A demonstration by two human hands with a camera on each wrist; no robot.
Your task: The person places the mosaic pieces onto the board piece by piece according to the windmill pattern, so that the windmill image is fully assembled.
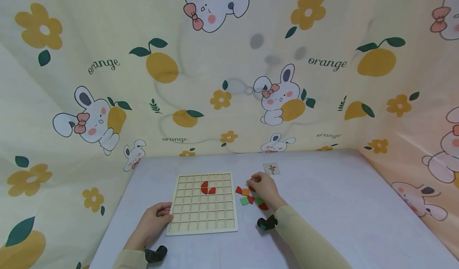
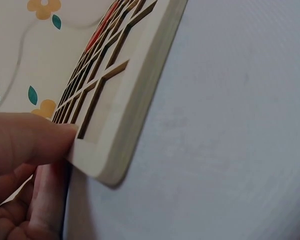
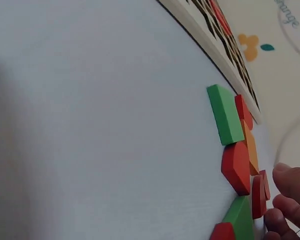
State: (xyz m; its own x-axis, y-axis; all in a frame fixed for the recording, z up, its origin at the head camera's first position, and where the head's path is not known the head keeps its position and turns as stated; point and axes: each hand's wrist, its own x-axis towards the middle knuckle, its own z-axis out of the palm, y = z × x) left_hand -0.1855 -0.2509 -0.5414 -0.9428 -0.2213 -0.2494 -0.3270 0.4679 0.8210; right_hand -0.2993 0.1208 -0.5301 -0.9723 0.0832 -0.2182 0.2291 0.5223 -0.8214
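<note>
A pale wooden grid board (image 1: pixel 204 213) lies on the table, with three red quarter-round pieces (image 1: pixel 204 188) in its upper cells. My left hand (image 1: pixel 155 221) grips its left edge; in the left wrist view the thumb (image 2: pixel 35 137) lies on the rim and the other fingers are bent beside the edge. My right hand (image 1: pixel 265 187) is over the loose pieces right of the board, thumb and fingers bent close to a red piece (image 3: pixel 259 196). No piece shows clearly between them. A green square (image 1: pixel 244 201) and an orange piece (image 1: pixel 245 191) lie nearby.
A small printed pattern card (image 1: pixel 271 168) lies behind the right hand. More loose pieces, including a red one (image 1: pixel 263 206), sit near the right wrist. Black devices (image 1: pixel 267 222) are strapped to both wrists. A patterned cloth (image 1: pixel 229 61) hangs behind the white table (image 1: pixel 322 189).
</note>
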